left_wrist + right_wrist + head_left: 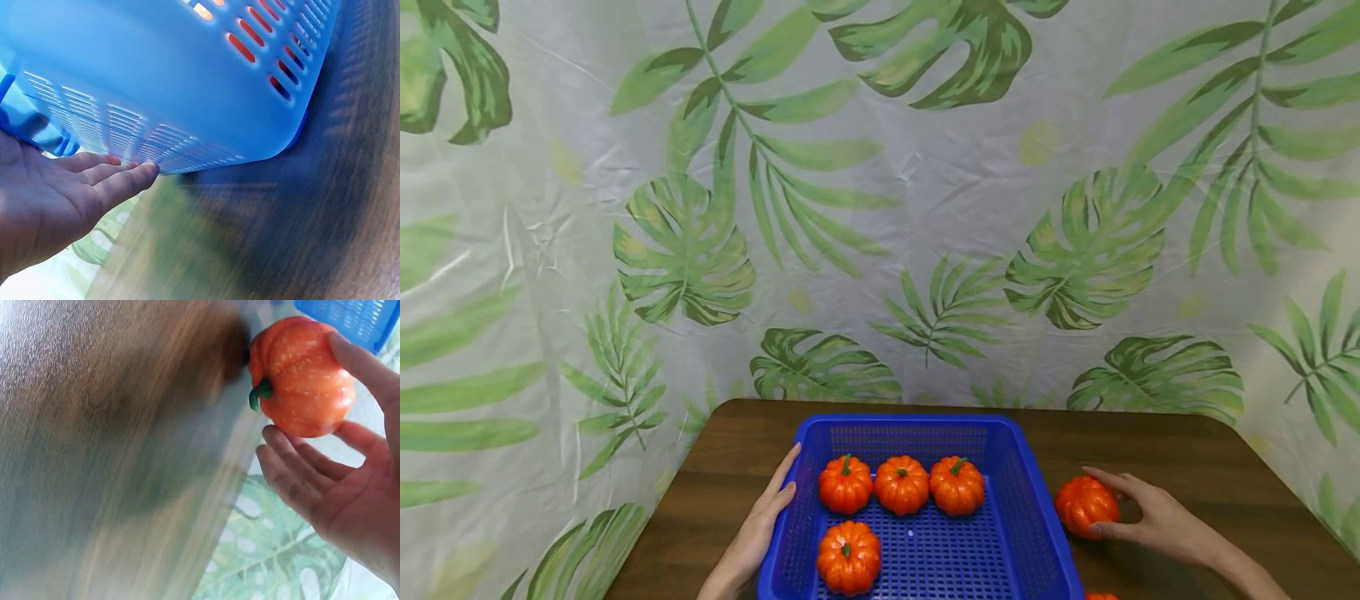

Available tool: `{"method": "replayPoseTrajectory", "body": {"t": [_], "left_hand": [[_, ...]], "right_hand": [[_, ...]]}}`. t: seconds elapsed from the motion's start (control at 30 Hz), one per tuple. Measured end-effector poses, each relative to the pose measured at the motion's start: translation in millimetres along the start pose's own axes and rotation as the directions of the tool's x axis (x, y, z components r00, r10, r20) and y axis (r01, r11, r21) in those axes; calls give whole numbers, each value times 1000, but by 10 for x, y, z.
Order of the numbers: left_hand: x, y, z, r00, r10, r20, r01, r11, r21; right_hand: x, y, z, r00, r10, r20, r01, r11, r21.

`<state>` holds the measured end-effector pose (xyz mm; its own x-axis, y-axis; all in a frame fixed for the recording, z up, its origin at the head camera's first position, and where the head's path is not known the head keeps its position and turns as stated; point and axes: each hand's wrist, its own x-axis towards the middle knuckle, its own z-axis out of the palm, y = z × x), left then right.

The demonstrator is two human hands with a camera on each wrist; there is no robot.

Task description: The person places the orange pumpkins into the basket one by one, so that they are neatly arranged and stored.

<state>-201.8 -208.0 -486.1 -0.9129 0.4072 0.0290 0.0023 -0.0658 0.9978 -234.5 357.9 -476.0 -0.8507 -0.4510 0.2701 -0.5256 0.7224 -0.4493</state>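
A blue plastic basket [1048, 517] with slotted walls stands on the table. Inside it, three small orange pumpkins [902, 485] line up along the back, and another pumpkin [848, 558] sits at the front left. My left hand [756, 521] rests against the basket's left side with its fingers extended; the left wrist view shows those fingers [125, 184] along the slotted wall. Right of the basket, my right hand [1150, 517] pinches a pumpkin [306, 378] between thumb and fingers, its green stem showing in the right wrist view.
Part of one more orange pumpkin [1101, 596] shows at the bottom edge, right of the basket. The dark wooden table [1180, 454] ends at a leaf-patterned curtain [925, 208] behind and at the sides.
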Motion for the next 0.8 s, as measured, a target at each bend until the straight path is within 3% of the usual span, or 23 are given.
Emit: {"method": "replayPoseTrajectory", "body": {"t": [0.3,0.47,0.8], "left_hand": [[4,-11,-11,1000,16,3,-16,1000,12],[6,-9,-11,1000,12,2,-12,1000,15],[12,-21,-2,1000,14,-13,-13,1000,29]], "right_hand": [[3,-52,-72,990,139,-18,-139,990,1],[0,-27,-79,992,107,-73,-111,993,-45],[15,21,21,996,38,-85,-43,997,-56]]}}
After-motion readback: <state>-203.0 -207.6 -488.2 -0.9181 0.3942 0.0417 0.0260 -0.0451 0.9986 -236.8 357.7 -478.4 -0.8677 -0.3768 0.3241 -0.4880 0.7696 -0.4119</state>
